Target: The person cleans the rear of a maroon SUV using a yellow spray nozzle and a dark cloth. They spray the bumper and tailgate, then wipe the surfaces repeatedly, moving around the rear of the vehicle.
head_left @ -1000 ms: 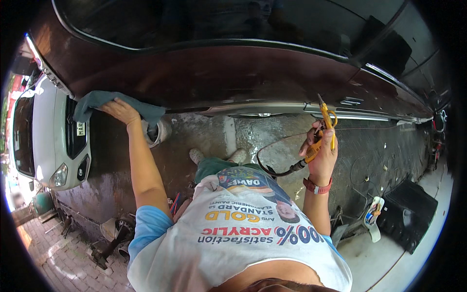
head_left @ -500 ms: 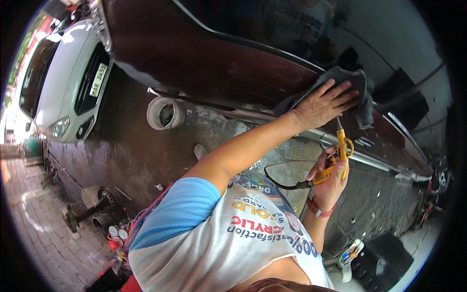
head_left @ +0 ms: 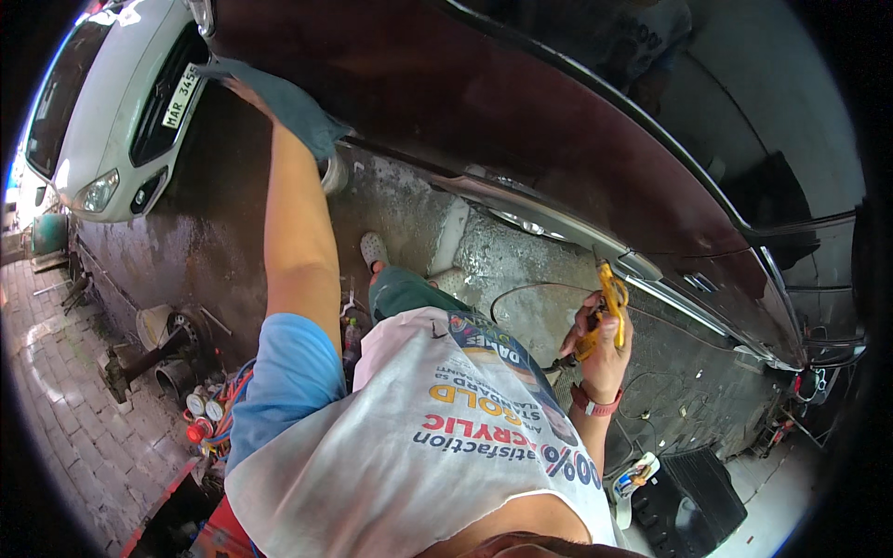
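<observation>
Both of your bare hands are busy alongside the dark maroon car body (head_left: 419,84), with your arms spread well apart. Your left hand (head_left: 249,96) reaches out at the upper left with the crumpled blue-grey fabric cloth (head_left: 296,104), which drapes over much of it; the fingers are mostly hidden, so you cannot tell here whether they are together or apart. That cloth overlaps the car's lower edge in the view, though whether it presses on the paint is unclear, and its right end covers part of a pale round bucket (head_left: 336,175) on the wet grey concrete floor (head_left: 223,251). Your right hand (head_left: 605,346), with a red wristband (head_left: 596,404) below it, is closed around the yellow pistol-shaped air blow gun (head_left: 613,294). The gun stands upright in your grip, its thin nozzle pointing up towards the silvery sill (head_left: 549,219) of the maroon car; contact between them cannot be made out. A dark hose end (head_left: 560,365) joins the gun at its lower left. To your left, a white car (head_left: 116,112) faces the maroon one, with brick paving (head_left: 65,372) nearer you. Round pressure gauges (head_left: 205,406) lie beside your blue sleeve (head_left: 288,381), and a black ribbed mat (head_left: 693,498) lies at your lower right.
</observation>
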Motion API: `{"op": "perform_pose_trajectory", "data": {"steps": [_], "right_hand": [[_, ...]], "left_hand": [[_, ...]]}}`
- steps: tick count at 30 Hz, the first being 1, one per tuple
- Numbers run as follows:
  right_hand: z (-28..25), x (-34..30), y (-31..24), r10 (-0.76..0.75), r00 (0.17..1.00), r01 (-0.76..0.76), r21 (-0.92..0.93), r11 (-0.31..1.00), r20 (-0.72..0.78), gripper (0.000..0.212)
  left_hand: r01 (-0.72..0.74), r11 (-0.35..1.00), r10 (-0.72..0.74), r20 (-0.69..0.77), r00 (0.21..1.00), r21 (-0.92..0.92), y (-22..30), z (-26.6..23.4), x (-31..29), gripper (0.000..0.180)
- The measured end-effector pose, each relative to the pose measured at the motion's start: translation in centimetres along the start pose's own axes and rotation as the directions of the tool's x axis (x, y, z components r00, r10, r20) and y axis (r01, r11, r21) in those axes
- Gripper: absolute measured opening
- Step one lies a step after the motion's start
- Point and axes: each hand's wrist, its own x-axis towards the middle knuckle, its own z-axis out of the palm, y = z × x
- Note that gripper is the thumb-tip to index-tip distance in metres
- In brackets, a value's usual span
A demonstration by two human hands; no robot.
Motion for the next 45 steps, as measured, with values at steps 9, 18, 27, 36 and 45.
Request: {"op": "perform_pose_trajectory", "data": {"steps": [9,18,27,36,45], "right_hand": [[0.2,1.0,-0.6,-0.008,0.995,-0.001,-0.086,0.996,-0.095,0.056],[-1.7,0.4,2.5,0.042,0.938,-0.134,-0.247,0.960,-0.344,0.049],[-3.3,4.6,12.1,0.292,0.897,-0.342,-0.103,0.934,-0.333,0.044],[-10.9,5.8,11.6,0.065,0.650,-0.135,-0.031,0.990,-0.757,0.052],[-3.1,8.7,12.9,0.153,0.868,-0.233,-0.116,0.966,-0.472,0.048]], "left_hand": [[0.939,0.325,-0.634,0.763,0.125,0.116,46.7,-12.3,-22.8,0.068],[0.078,-0.917,0.264,0.742,-0.617,0.391,58.7,-22.2,-16.5,0.074],[0.618,-0.757,-0.236,0.794,-0.560,0.211,35.9,-9.4,-23.7,0.090],[0.536,-0.484,-0.024,0.601,-0.799,0.692,37.5,-12.6,-28.7,0.096],[0.425,-0.121,0.646,0.396,-0.653,0.897,35.6,-20.6,-22.1,0.048]]}}
